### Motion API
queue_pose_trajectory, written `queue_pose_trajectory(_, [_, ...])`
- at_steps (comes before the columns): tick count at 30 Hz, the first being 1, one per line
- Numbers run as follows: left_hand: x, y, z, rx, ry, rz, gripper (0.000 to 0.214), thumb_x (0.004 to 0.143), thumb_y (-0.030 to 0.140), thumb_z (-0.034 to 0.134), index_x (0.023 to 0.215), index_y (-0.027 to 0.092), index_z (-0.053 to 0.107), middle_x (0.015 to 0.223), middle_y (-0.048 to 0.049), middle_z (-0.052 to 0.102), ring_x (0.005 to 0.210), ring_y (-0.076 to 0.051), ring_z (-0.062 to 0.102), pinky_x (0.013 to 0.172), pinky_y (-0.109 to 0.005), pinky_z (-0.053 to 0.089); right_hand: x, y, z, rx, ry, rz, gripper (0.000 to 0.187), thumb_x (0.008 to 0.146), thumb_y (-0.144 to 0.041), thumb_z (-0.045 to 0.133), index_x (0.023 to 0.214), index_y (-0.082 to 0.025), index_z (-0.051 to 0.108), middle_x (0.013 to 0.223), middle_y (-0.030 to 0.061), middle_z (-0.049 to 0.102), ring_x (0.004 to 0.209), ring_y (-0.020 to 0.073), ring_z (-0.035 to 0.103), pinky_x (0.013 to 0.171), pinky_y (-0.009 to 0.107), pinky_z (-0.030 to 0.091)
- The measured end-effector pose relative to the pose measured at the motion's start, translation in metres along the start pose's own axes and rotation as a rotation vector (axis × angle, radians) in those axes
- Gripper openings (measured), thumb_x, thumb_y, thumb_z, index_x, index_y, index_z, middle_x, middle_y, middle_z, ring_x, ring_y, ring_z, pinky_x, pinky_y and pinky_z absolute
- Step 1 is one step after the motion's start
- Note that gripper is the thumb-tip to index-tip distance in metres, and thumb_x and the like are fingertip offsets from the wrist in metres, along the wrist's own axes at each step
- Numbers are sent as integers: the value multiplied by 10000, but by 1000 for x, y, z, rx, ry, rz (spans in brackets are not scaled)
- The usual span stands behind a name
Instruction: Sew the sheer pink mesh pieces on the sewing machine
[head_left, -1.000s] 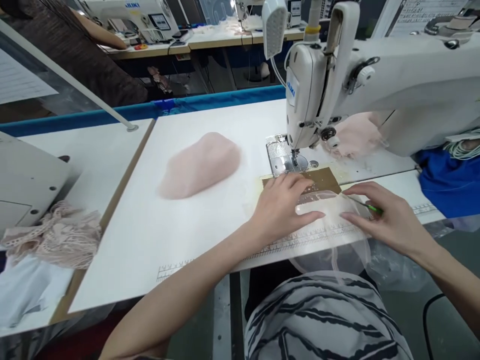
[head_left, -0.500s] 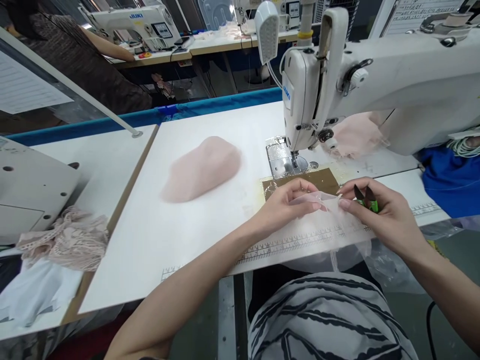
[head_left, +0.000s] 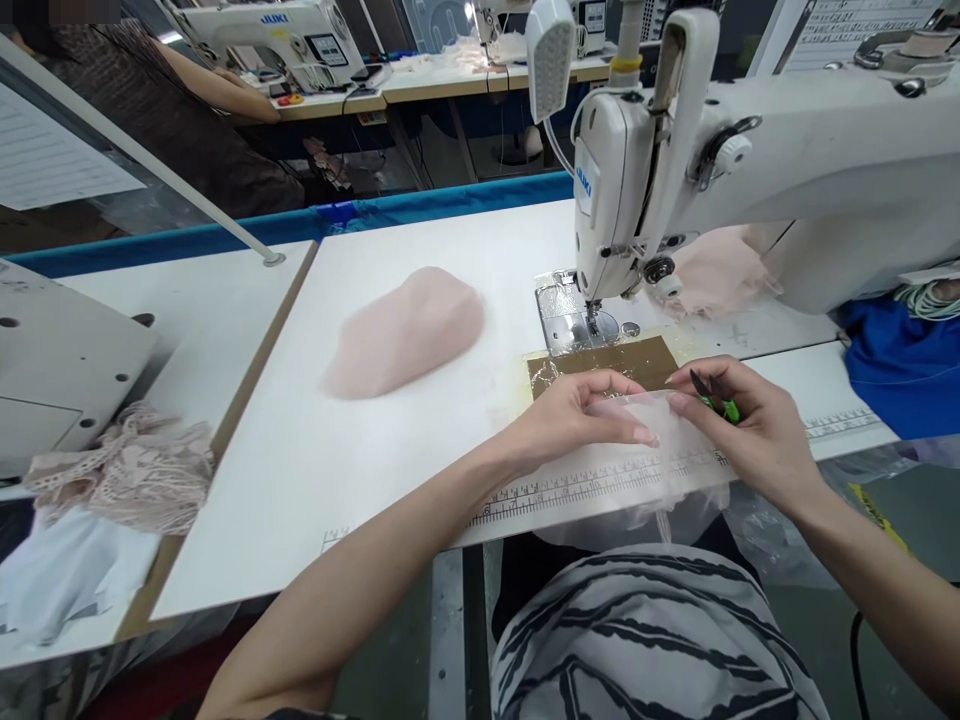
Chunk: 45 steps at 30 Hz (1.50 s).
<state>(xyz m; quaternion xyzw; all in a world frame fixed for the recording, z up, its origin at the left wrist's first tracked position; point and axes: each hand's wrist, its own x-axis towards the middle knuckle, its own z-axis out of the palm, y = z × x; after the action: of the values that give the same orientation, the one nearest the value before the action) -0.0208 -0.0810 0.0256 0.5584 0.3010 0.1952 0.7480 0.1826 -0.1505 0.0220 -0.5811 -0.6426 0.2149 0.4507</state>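
Observation:
Between my two hands a thin, sheer whitish fabric (head_left: 660,425) is stretched at the front edge of the sewing table, its lower end hanging toward my lap. My left hand (head_left: 592,415) is closed on the fabric's left part, thumb below and fingers above. The fingertips of my right hand (head_left: 750,425) pinch its upper right edge. Thread snips with dark blades and a green body (head_left: 716,400) are tucked in that same right hand, blades pointing up and left. Just beyond my hands is a brown plate (head_left: 611,365) in front of the sewing machine's needle area (head_left: 592,320).
A pale pink fabric piece (head_left: 409,330) lies left of the white sewing machine (head_left: 787,150), and more pink fabric (head_left: 720,270) is behind the needle. Blue cloth (head_left: 900,365) sits at right. Beige lace (head_left: 127,470) is heaped at left. Another person (head_left: 172,120) works beyond the blue table edge.
My right hand has shifted slightly left and turned, so the snips' blades look closer together. My left fingers have straightened a little along the fabric. The view has moved slightly.

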Motion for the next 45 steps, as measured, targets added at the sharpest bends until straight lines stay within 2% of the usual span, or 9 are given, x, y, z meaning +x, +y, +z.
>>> queue_pose_trajectory(3, [0,0,0,2,17,5,341,692,249,866,979,185,693,847,-34,769,823,-162,733,837,-327,529,-2,3,-4,-81,-15,-93,110,904,-306,647,1007,-269,651,953,38,698,807,185,649,650,311,523])
queue_pose_trajectory(7, [0,-1,0,-27,34,-23,334,699,242,864,986,187,702,852,-33,773,833,-152,737,861,-321,535,-7,4,-17,-312,4,-384,282,907,-296,647,1189,-286,648,1033,80,694,918,234,667,703,352,538])
queue_pose_trajectory(10, [1,-1,0,-53,56,-26,316,684,215,869,956,178,714,880,-38,772,833,-153,734,863,-327,541,-15,4,-27,-520,43,-565,340,885,-280,673,1224,-297,661,884,61,704,741,213,653,586,330,492])
queue_pose_trajectory(13, [1,-2,1,-67,69,-29,332,681,226,873,969,175,715,871,-44,773,836,-167,735,874,-354,540,-25,5,-33,-669,5,-661,483,843,-250,734,1311,-295,625,739,22,685,600,177,591,529,308,428])
queue_pose_trajectory(17, [1,-3,1,-81,86,-25,346,677,230,880,977,182,715,839,-34,776,821,-159,735,892,-357,534,-34,4,-31,-714,-22,-666,562,855,-220,732,1387,-279,561,666,-12,657,508,134,550,472,286,360])
queue_pose_trajectory(23, [1,-3,1,-76,96,-5,328,679,234,880,964,184,725,832,-25,771,796,-148,725,899,-362,531,-34,1,-22,-710,3,-643,429,871,-220,714,1288,-287,638,629,-31,634,467,103,506,463,271,348])
queue_pose_trajectory(31, [1,-4,1,-91,88,3,304,693,204,864,963,194,724,818,-12,766,757,-134,712,843,-333,539,-34,3,-21,-754,-15,-602,381,897,-247,671,1274,-279,626,659,-14,651,481,115,520,470,276,347])
queue_pose_trajectory(38, [0,-3,1,-123,76,6,308,694,186,866,963,201,718,826,-7,768,768,-123,716,848,-319,535,-33,-1,-20,-555,-76,-546,354,926,-187,634,1270,-266,612,660,-21,597,489,100,468,487,262,350])
queue_pose_trajectory(45, [2,-3,2,-122,80,2,324,690,175,865,975,190,711,822,-13,767,769,-134,718,848,-333,537,-32,2,-20,-452,-120,-491,393,922,-161,634,1296,-274,596,708,-13,587,541,102,494,505,256,361])
